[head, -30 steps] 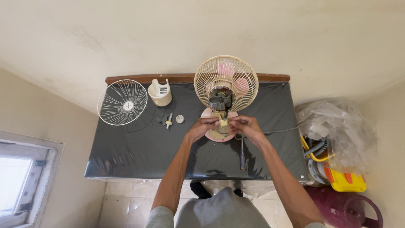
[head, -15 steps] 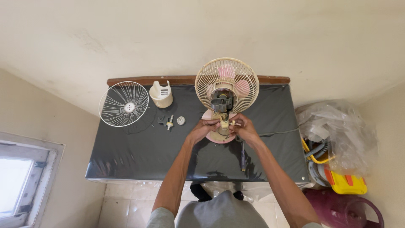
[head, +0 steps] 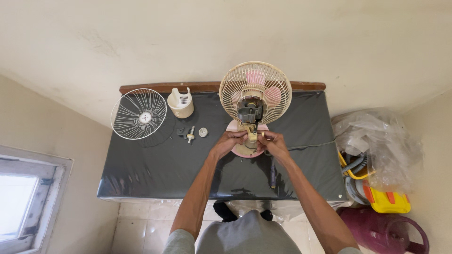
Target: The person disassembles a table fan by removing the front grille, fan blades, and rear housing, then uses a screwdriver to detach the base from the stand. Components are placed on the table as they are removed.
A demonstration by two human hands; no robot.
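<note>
A small table fan stands on a black-covered table [head: 155,174]. Its cream rear grille [head: 255,86] with pink blades faces away, and its bare dark motor [head: 249,113] faces me. Below the motor is the cream neck [head: 253,137] on a pink round base [head: 245,151]. My left hand [head: 229,140] grips the neck from the left. My right hand [head: 273,142] pinches a small cream part at the neck's right side. A screwdriver [head: 272,171] lies on the table under my right forearm.
A detached white wire grille [head: 138,114] leans at the table's far left. Beside it stand a cream motor cover [head: 180,103] and small loose parts [head: 189,133]. The fan's grey cord [head: 310,145] runs right. Plastic bags [head: 376,141], a yellow box and a maroon gas cylinder [head: 391,233] crowd the right floor.
Both hands have closed in tighter on the fan's neck, the right hand shifting slightly left and up. The view has shifted a little; the fan stays in place.
</note>
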